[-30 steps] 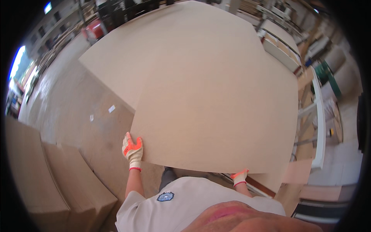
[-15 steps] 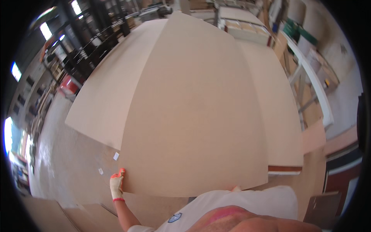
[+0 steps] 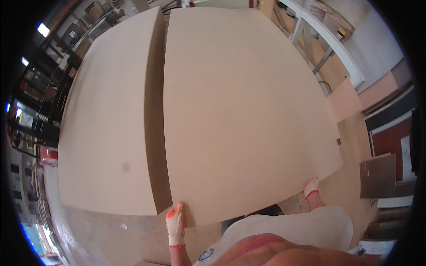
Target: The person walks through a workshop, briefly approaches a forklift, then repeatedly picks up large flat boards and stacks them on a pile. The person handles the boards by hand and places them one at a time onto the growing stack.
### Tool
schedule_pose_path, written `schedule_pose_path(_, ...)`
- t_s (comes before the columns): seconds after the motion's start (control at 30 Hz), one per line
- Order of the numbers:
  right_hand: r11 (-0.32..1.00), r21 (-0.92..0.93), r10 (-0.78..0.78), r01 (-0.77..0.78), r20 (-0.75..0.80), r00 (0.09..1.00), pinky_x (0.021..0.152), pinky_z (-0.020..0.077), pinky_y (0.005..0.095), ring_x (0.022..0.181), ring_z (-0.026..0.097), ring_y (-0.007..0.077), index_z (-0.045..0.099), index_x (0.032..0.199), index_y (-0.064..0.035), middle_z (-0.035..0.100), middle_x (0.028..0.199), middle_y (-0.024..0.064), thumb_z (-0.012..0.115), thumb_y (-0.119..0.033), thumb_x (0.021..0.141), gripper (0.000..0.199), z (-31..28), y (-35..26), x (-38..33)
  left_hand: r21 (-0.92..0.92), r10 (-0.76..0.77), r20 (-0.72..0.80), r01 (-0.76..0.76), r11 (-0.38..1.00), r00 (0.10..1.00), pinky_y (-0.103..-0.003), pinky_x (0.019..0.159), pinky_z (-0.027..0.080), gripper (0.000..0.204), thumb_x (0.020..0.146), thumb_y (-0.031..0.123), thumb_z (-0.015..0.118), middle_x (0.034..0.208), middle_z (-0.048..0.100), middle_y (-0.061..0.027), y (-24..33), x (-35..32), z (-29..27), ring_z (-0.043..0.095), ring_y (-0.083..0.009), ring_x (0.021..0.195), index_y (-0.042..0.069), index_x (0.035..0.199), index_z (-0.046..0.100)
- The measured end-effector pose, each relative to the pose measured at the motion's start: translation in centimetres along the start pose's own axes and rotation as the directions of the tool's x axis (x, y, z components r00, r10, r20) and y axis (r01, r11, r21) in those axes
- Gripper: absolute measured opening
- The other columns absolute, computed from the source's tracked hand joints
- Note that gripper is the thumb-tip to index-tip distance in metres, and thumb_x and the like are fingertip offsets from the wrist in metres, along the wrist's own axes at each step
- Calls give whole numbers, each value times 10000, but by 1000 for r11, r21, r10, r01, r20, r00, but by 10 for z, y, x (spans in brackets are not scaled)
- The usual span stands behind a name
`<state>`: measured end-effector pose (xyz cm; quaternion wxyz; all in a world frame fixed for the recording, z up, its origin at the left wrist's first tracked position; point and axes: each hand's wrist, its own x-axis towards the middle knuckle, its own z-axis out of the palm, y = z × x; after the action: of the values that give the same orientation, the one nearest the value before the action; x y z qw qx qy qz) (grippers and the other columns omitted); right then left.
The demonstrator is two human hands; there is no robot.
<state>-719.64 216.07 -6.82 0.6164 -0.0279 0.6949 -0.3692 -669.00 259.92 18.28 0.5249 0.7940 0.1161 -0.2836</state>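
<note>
Holds a tan panel (image 3: 244, 111) by its near edge in the gloved fingers of left hand (image 3: 175, 220) and right hand (image 3: 311, 187), just right of a thick tan block (image 3: 106, 119).

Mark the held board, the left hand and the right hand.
Held board (image 3: 244, 111): head view, middle of its broad upper face.
Left hand (image 3: 175, 221): head view, pale part of the glove.
Right hand (image 3: 311, 187): head view, middle of the glove.
</note>
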Motion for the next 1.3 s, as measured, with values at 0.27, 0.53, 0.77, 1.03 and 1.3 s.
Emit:
schedule_pose_path(0.27,980,145,-161,136,174,972,1145,439,522,1441,485,311,372,1620,-85,457,1634,97,407,-550,1112,689,6,-118,-31,-1,-100,34,100,995,994,-294,774,533,487,953,469,801,984,677,30,-57,109,136,606,-110,866,12,1103,726)
schedule_pose_path(0.53,91,-937,-756,337,156,636,1058,509,457,1237,653,404,578,1459,-37,690,1319,245,635,-518,974,685,117,-64,46,915,-217,386,-341,217,897,-452,1024,539,883,907,766,630,1259,721,-233,-92,261,220,692,-384,1174,50,1422,595)
schedule_pose_path(0.77,-288,-836,-472,468,549,690,1209,387,421,1485,460,307,497,1556,-103,401,1677,132,577,-455,1005,658,398,51,155,796,439,312,-484,363,843,-514,1217,349,1034,915,618,700,1524,480,-341,-83,469,461,453,-461,1427,-118,1557,360)
schedule_pose_path(1.03,-501,-746,-687,439,651,322,1302,189,526,1555,330,377,468,1574,-100,416,1643,183,561,-444,1022,657,474,85,238,730,550,236,-520,444,801,-527,1185,385,1014,935,611,699,1545,444,-341,-92,496,486,466,-457,1406,-115,1551,352)
schedule_pose_path(1.3,-438,-768,-666,468,627,405,1309,172,522,1570,306,382,465,1574,-92,409,1654,167,556,-436,1025,654,501,56,234,858,734,296,-508,77,611,-538,1035,506,929,991,596,625,1381,569,-379,-74,514,507,598,-510,1225,-130,1516,378)
